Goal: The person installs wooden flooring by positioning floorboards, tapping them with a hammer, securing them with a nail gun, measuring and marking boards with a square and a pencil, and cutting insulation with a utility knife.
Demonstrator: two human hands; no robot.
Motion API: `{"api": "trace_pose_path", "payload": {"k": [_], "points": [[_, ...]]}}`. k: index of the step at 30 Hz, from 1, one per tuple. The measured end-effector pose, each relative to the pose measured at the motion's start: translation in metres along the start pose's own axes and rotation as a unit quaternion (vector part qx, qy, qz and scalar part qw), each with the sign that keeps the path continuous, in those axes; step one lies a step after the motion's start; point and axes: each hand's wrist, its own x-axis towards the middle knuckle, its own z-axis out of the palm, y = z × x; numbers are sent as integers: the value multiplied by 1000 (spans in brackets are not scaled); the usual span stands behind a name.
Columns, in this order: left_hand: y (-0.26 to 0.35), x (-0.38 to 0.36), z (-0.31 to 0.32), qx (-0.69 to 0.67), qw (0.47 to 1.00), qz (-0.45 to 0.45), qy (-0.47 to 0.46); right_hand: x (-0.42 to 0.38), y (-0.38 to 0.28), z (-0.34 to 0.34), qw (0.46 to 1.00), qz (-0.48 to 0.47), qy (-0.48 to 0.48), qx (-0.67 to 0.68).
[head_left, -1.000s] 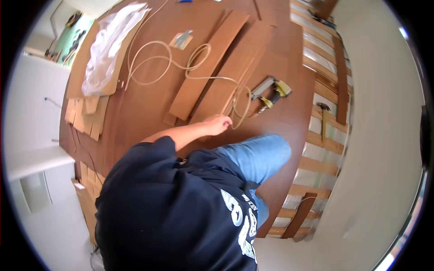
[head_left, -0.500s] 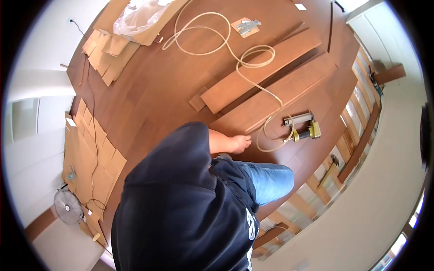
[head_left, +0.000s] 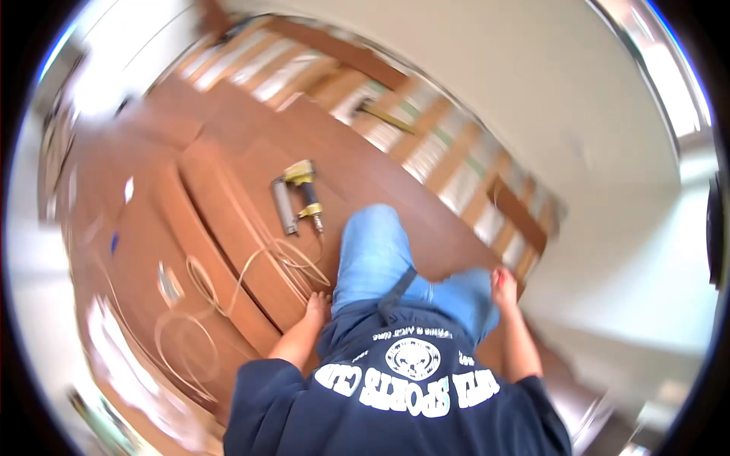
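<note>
- While the left hand [head_left: 318, 305] is down beside the near end of the long reddish-brown wooden planks [head_left: 237, 235], I cannot tell how far its fingers are curled or whether they grip anything.
- The right hand [head_left: 503, 289] is beside the blue denim trousers [head_left: 374, 254] on the right, fingers bent in, a red spot showing; blur hides what it holds.
- A looped, pale translucent hose [head_left: 240, 281] crosses the planks.
- Farther off, a yellow-and-black nail gun [head_left: 298, 178] lies on the brown wooden floor [head_left: 365, 178].
- At far right, a yellow-handled hammer [head_left: 389, 116] rests on pale wooden joists [head_left: 456, 158].
</note>
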Motion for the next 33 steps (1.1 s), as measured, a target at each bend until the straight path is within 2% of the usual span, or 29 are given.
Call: {"api": "trace_pose_path", "payload": {"k": [1,2,3,4,6,8,9,10,12,13,14,16,17,18,20,21,23,24,25,26,27,28,29,30,33], "points": [[-5,2,10,73,997,22,2,-28,7,-6,999,-1,50,18],[-1,4,23,132,990,39,14,-56,31,-2,996,24,78,-39],[-8,15,43,160,985,62,10,-82,38,-3,984,119,83,106],[-15,28,70,134,988,70,28,-102,69,10,958,244,87,125],[-18,54,123,118,989,85,41,-153,111,23,961,254,111,25],[-22,64,148,98,991,82,26,-199,129,27,961,265,75,-29],[-20,37,116,116,989,81,-50,-215,137,27,953,295,67,-14],[-18,17,91,105,991,65,-54,-230,149,31,947,315,56,3],[-14,-13,60,79,990,81,-83,-253,176,49,962,256,90,38],[-16,-29,37,22,995,77,-67,-257,190,60,957,279,71,43],[-18,-48,9,1,997,47,-67,-254,197,62,968,247,28,22],[-27,-78,-39,-61,996,41,-47,-246,258,119,969,243,11,30],[-36,-77,-29,-100,994,23,-31,-216,231,108,932,330,-32,147],[-45,-82,-34,-118,993,1,-24,-207,194,98,869,417,-77,255],[-57,-89,-48,-196,980,-41,-14,-187,174,117,931,249,2,266],[-60,-88,-46,-199,979,-45,-9,-178,169,122,935,159,30,316],[-72,-77,-52,-335,939,-65,42,-165,162,112,950,200,0,238],[-74,-75,-46,-384,913,-81,113,-165,154,104,955,227,-19,191],[-77,-60,-42,-420,889,-60,174,-167,129,92,954,253,-31,158],[-80,-61,-62,-460,871,-36,170,-173,103,81,947,287,-45,140],[-90,-44,-50,-481,861,-68,149,-187,94,85,939,288,32,182],[-107,-18,-29,-461,860,-48,214,-196,100,97,933,307,56,180],[-121,-3,-35,-487,848,-42,206,-210,109,111,921,330,83,188],[-122,9,-49,-539,822,-56,175,-225,108,115,910,342,138,188],[-123,20,-92,-627,765,-97,111,-284,83,145,853,420,203,233]]}}
